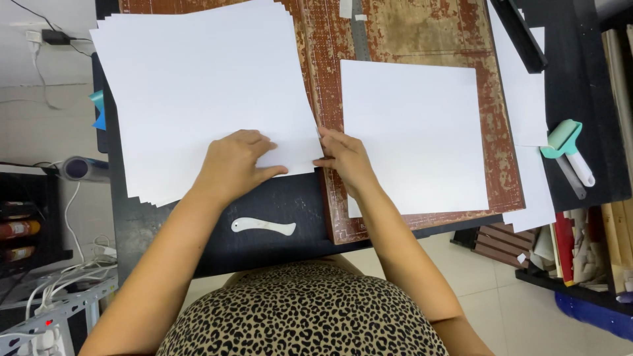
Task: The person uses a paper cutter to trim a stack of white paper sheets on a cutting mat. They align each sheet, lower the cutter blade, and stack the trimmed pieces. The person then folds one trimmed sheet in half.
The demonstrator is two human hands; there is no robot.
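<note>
in the head view the left hand (234, 160) lay flat, fingers spread, on the near edge of a fanned stack of white paper (198, 86), while the right hand (343, 157) pinched its lower right corner; a single sheet (412, 132) sat beside it on the worn cutting mat (409, 33); a hasty pull could probably slide the loose stack askew or crease that corner

bare arms, leopard-print top

both forearms are uncovered, with no sleeves; the left hand (232, 163) and right hand (344, 158) wear no rings or gloves.
</note>
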